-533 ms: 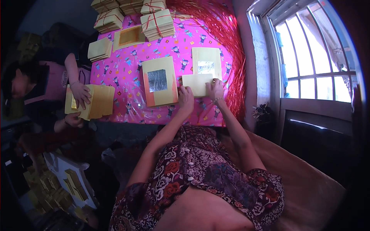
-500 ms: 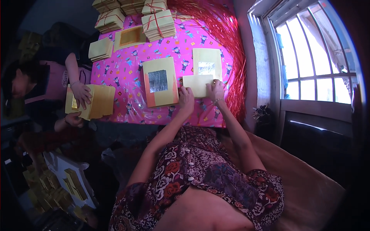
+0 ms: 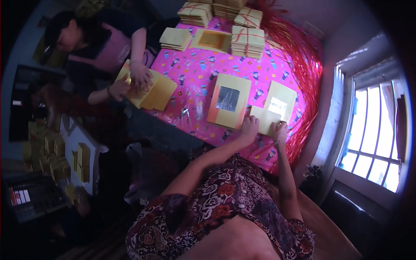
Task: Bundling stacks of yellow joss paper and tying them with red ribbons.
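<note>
A pale yellow paper sheet [image 3: 277,93] with a shiny silver square lies on the table, its near part folded up into a flap [image 3: 265,118]. At the flap's left corner my left hand [image 3: 250,128] is closed, fingers bent on the paper edge. My right hand [image 3: 280,131] pinches the right side of the fold, fingertips pressed together. Just left of my left hand lies a stack of yellow sheets [image 3: 240,89] with an orange side strip and a silver square. My fingers partly cover the folded edge.
The table has a pink patterned cover [image 3: 190,95]. Tied yellow paper bundles [image 3: 248,41] stand at its far side, beside an orange-brown-patched sheet [image 3: 201,40]. Red shiny strips [image 3: 310,104] line the right edge. At left a co-worker's hands [image 3: 141,77] press a yellow paper piece [image 3: 162,93].
The view has turned left and tilted, so the table appears farther right and slanted. My hands stay at the folded flap. The co-worker's hands have come closer together on their paper.
</note>
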A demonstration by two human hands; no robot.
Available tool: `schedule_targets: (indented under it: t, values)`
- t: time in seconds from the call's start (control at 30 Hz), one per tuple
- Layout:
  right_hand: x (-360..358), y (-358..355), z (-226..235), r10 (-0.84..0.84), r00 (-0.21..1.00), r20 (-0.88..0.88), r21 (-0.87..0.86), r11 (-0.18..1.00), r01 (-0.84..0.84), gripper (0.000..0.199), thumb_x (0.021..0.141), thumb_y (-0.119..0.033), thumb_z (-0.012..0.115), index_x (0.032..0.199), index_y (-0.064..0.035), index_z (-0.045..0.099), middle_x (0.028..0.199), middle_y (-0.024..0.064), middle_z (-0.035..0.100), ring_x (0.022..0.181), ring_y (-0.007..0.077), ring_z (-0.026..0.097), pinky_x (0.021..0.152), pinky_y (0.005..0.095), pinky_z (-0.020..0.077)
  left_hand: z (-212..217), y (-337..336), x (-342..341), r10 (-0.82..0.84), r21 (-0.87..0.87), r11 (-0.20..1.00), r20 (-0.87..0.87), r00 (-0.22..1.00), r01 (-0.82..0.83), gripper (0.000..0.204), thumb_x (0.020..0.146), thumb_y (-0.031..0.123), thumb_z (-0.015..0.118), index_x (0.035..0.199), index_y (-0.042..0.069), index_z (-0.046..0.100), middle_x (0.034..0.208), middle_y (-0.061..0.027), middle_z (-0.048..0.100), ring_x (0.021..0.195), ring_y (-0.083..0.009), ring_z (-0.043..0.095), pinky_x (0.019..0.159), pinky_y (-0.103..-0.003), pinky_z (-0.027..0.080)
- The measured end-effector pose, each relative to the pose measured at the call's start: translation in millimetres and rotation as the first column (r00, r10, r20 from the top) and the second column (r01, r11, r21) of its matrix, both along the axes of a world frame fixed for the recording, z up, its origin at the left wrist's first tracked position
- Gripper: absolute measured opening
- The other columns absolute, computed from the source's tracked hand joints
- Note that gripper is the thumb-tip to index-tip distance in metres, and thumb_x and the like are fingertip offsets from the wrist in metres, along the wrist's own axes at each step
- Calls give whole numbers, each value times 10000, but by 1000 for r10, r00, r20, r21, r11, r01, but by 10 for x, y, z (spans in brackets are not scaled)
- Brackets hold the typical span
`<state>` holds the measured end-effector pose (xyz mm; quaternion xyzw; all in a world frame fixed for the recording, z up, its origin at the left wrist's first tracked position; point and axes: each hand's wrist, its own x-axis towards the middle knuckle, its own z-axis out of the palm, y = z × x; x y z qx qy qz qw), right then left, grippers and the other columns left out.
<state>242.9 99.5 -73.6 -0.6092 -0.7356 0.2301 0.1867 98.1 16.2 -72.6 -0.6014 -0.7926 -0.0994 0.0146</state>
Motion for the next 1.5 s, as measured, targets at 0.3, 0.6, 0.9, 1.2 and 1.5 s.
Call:
schedule_targets:
  t: [0.3,0.6,0.9,1.2,1.5]
  values:
    - [76,142,35,-61,988,-140,-143,989,41,618,875,-435,587,1180,84,447,951,265,611,865,339,627,747,398,499,216,15,-47,-102,-79,993,-149,984,91,365,877,155,441,1165,-57,510,1156,-240,542,1098,-320,507,986,-391,382]
    - [-256,-70,935,120,989,-83,453,889,-70,399,862,-192,612,1140,59,476,1064,242,511,993,381,504,849,430,427,1022,-681,-1114,-218,199,971,486,846,136,554,695,52,677,1200,23,449,1180,-183,461,1102,-373,462,938,-430,424]
    - [-988,-657,947,662,726,189,161,708,-688,418,717,-283,715,1053,-100,545,1050,66,537,1016,247,509,851,373,415,776,-1091,-1810,-225,128,974,442,868,188,607,662,78,744,1202,56,467,1189,-135,480,1118,-344,453,964,-429,390]
    - [-1245,-646,651,752,602,269,139,589,-796,349,714,-251,697,974,-94,523,988,63,519,1038,235,521,833,352,466,597,-1072,-2003,-282,114,959,459,842,259,557,650,75,740,1151,51,500,1140,-120,510,1089,-321,470,954,-395,407]
    - [-1258,-514,598,789,604,110,102,596,-796,215,768,-295,660,758,-92,590,928,64,600,856,243,623,695,368,525,652,-1011,-2169,-336,114,938,518,786,326,424,655,126,764,1044,63,607,1100,-93,578,1060,-296,517,931,-390,416]
